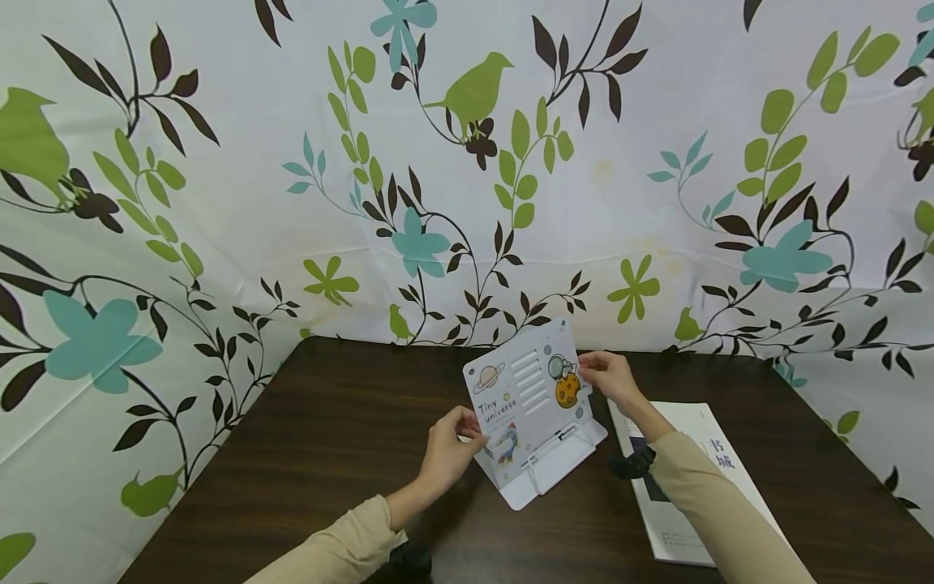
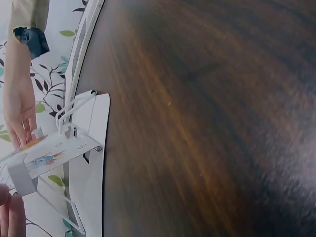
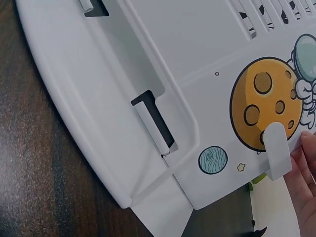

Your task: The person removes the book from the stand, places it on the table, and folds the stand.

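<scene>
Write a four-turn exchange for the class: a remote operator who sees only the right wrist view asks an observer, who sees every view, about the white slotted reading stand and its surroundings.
Operator: I see the white slotted reading stand and its printed orange cratered moon. Where is the left hand?
Observer: It holds the stand at its left edge.
Operator: Does anything lie beside the stand?
Observer: Yes, a white rectangular book with dark lettering lies to its right on the dark brown wooden table.
</scene>
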Demonstrator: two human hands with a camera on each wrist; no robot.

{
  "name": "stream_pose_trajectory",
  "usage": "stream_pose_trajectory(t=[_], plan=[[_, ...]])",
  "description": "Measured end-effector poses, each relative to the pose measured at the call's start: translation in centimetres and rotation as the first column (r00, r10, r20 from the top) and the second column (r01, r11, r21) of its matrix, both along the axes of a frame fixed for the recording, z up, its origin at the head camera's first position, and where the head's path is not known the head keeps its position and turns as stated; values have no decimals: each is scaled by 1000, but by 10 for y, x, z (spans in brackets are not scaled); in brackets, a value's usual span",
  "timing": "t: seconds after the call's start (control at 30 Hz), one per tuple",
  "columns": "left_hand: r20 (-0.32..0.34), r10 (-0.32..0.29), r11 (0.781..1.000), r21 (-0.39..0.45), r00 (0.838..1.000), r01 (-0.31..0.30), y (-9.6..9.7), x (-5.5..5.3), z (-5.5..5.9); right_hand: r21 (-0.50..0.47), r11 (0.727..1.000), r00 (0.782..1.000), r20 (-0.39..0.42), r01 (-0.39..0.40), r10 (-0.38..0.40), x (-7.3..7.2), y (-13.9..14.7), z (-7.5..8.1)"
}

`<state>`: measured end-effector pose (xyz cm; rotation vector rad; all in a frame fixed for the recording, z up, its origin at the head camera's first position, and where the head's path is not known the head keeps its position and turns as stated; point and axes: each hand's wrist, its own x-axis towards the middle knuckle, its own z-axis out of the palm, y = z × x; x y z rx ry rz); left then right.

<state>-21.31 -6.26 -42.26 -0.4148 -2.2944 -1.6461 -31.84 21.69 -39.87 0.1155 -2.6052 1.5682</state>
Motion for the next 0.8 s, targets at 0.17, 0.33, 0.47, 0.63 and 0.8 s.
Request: stream_pose_trajectory(t=[0.17,0.33,0.47,0.63,0.8], plan=[[8,-30,1000,-3,1000,30,0,0,1,4,1000,1000,1,-12,12,0,1,1],[3,-66,998,-16,998,66,-8,-8,8,-83,995,996,-65,-62,57,-1,5,-2],[-8,-36,999,-10,999,35,-18,-16,25,-119,991,996,-68,-61,53,10,-1,8],[-25,-61,998,18,998,61,-27,-29,54,-133,991,997,63,-25,33,37,-15,20],[-31,-149,988,-36,988,148,-30,-34,76,-186,981,981,172,-55,88,64,-23,8]])
